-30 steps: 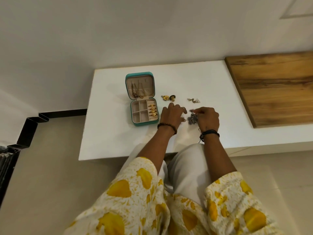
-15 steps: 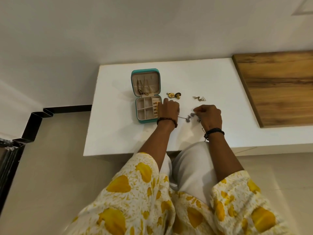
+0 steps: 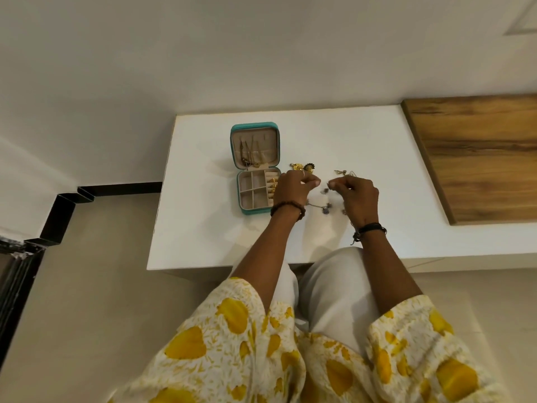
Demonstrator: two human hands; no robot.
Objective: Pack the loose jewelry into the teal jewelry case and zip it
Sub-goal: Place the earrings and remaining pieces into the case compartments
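Beaded chain (image 3: pixel 325 210), strung slack between our pinching left hand (image 3: pixel 290 190) and right hand (image 3: pixel 359 199), sags across the white table (image 3: pixel 203 228) just right of the open teal jewelry case (image 3: pixel 255 167). We judge it light, limp, tangle-prone, best gripped at its ends. It runs left to right.

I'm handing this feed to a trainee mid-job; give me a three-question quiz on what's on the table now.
1. True or false: the teal jewelry case is zipped.
2. What do the left hand and right hand hold between them?
A) beaded chain B) gold rings C) case lid
3. Where do the gold earrings lie?

Key:
1. False; it lies open.
2. A, the beaded chain.
3. On the white table, right of the case.
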